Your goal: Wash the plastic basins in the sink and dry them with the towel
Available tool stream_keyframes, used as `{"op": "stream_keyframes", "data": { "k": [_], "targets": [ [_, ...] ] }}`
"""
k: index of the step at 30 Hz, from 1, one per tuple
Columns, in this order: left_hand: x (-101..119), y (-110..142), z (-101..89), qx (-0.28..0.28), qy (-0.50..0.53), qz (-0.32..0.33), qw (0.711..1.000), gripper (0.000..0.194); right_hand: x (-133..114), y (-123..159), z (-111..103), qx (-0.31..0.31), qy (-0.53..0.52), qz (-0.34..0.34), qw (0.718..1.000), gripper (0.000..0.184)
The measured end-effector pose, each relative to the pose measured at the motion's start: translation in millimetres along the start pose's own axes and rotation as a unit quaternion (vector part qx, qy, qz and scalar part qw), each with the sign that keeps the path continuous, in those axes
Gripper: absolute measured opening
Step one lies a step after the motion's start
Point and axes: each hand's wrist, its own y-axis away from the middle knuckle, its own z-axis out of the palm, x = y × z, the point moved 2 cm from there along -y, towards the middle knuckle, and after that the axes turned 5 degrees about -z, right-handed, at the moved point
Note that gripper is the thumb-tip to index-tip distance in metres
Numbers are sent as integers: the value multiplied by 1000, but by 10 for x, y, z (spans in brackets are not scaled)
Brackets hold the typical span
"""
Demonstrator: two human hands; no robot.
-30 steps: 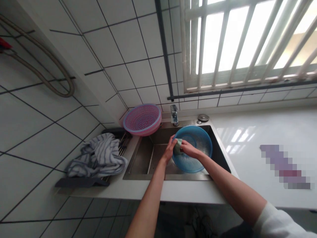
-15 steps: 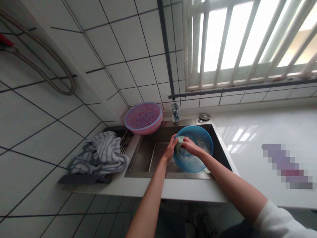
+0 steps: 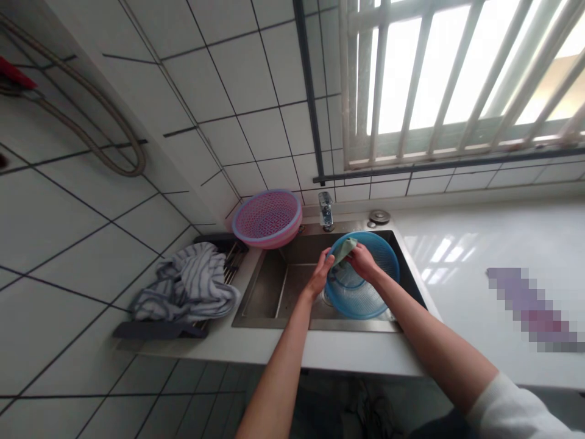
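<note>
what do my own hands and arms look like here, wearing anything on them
Your left hand and right hand are both ungloved, with no watch or bracelet visible. A plain white or very pale sleeve shows on the right arm, ending around the elbow. The left arm is bare as far as the view reaches. Rings are too small to tell.

White tiles with dark grout cover the walls (image 3: 247, 79), meeting in a corner at the left. Bright daylight comes through a barred window (image 3: 425, 79) at the far right and gleams on the glossy white surface (image 3: 448, 317), which holds a steel sink (image 3: 262, 296) with a chrome faucet (image 3: 326, 210) at its far edge.
</note>
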Motion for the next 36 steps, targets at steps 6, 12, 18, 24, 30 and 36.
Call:
{"op": "stream_keyframes", "data": {
  "k": [6,12,18,24,30,36],
  "targets": [
    [17,-18,-17,13,1,10,1000,72,128,89,124,-123,43,48,990,29],
    [0,-8,-15,11,-13,-4,1000,73,-17,-16,-2,-1,-36,9,999,28],
    [-19,-34,-54,26,-4,12,1000,69,195,112,142,-128,63,37,989,20],
    [-1,3,-18,3,-19,-9,1000,71,128,16,21,-34,162,-45,985,25],
    [73,59,-1,4,-51,-7,999,68,197,72,45,-167,237,-21,957,20],
    [84,66,15,5,-47,13,999,65,147,-2,-14,-42,239,-48,969,28]
  ]
}}
